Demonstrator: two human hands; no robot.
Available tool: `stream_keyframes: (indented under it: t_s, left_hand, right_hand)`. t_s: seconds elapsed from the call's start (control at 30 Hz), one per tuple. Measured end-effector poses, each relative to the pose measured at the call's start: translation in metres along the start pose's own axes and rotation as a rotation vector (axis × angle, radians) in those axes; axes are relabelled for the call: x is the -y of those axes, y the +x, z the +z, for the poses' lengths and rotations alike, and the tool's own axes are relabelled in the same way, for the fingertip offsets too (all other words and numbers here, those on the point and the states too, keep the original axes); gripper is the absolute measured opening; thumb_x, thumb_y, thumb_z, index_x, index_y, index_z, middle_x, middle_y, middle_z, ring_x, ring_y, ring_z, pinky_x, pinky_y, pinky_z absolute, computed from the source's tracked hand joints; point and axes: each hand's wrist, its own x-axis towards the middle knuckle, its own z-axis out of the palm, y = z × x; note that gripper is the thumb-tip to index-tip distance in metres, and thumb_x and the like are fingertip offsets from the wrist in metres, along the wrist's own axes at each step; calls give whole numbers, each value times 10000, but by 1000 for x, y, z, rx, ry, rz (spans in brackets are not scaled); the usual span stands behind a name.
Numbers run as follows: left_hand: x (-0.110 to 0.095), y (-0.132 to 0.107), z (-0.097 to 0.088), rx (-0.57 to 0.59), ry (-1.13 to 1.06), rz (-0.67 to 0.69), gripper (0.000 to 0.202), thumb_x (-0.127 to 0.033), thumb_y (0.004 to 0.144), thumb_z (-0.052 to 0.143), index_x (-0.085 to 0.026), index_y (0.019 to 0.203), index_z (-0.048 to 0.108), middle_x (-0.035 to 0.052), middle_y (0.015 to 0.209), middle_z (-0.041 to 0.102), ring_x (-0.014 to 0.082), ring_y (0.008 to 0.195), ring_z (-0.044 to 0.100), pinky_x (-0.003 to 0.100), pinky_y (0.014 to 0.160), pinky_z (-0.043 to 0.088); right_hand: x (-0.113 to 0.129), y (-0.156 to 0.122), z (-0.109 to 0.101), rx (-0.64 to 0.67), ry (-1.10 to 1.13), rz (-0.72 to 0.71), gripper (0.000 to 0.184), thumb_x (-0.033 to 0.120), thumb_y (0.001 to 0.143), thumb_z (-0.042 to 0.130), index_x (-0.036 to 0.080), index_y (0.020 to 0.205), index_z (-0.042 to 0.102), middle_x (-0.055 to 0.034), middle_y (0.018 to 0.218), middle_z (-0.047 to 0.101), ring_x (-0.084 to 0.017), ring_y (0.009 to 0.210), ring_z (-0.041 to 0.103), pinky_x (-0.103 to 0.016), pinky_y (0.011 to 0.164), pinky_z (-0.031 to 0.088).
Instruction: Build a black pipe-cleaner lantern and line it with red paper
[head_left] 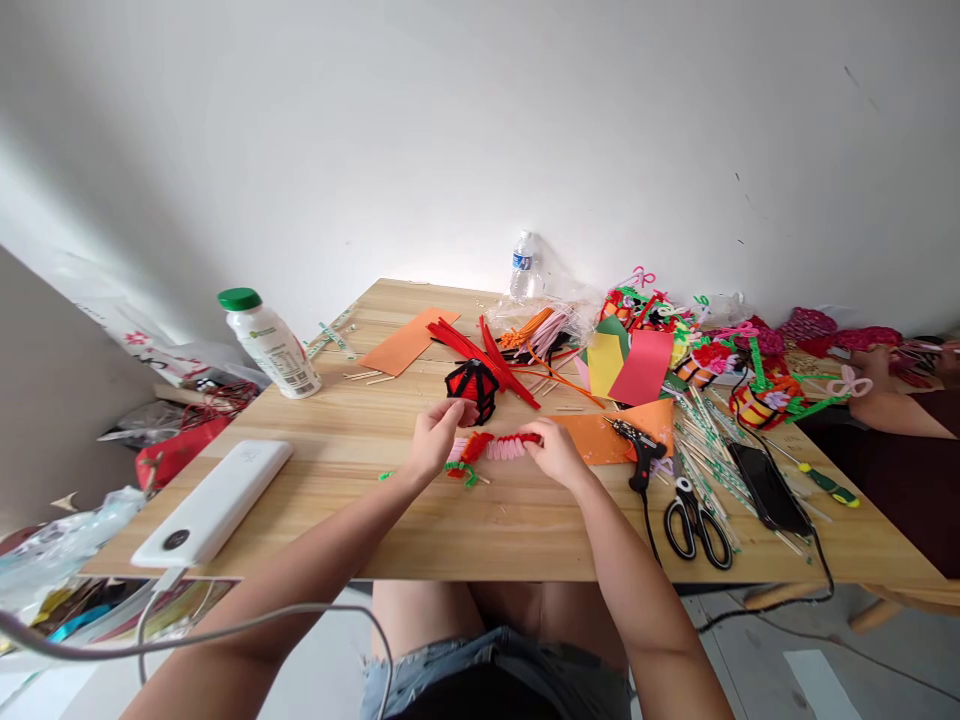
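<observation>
My left hand point(437, 436) and my right hand point(553, 452) are both closed on the two ends of a coiled pink and red pipe cleaner piece point(501, 446), held just above the wooden table point(360, 470). A small red, orange and green pipe cleaner bit point(463, 462) lies below my left hand. A red and black pipe cleaner lantern point(472, 386) stands just behind my hands.
A white bottle with a green cap point(268, 343) and a white power bank point(214, 502) sit at the left. A glue gun point(637, 450), scissors point(697, 520), a phone point(766, 486), coloured paper point(630, 365), loose pipe cleaners point(536, 335) and a water bottle point(524, 265) crowd the right. Another person's arm point(900, 410) rests at the far right.
</observation>
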Motion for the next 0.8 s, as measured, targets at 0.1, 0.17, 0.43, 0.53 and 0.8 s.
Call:
stream_keyframes:
  t_s: [0.1,0.17,0.43,0.53,0.8]
  left_hand:
    - [-2,6,21,13,-160,-124,414,-512,670,662,-119,797,698,95,741,715,187,663,648,322,667,524]
    - [2,6,27,85,-168,-196,451,-532,608,707,-114,776,697,102,728,715,205,679,663,343,689,531]
    - [9,9,3,-40,-178,-43,420,-540,688,647,-136,792,697,76,724,705,192,692,652,332,702,518]
    - [2,10,0,-38,-92,-22,411,-528,694,657,-135,807,700,57,695,689,154,619,603,283,609,476]
    - [-5,-30,24,460,65,-117,415,-535,703,694,-163,884,670,24,684,663,118,539,549,226,467,432]
  right_hand:
    - [-5,-1,-10,-58,90,82,234,62,755,592,158,925,721,-74,957,717,-173,849,659,-308,806,512]
    - [-6,-2,-15,-80,152,132,217,95,761,584,162,919,718,-63,926,723,-166,815,656,-305,786,516]
    - [6,-10,-11,-158,136,-107,216,106,787,532,169,889,711,-75,911,682,-162,826,634,-276,735,507]
    - [10,-12,-5,-202,224,-54,189,135,784,553,167,893,703,-81,926,694,-171,847,640,-302,780,508]
    - [18,-14,-4,-29,727,195,253,290,678,709,164,895,685,-32,781,713,-141,659,628,-254,588,496]
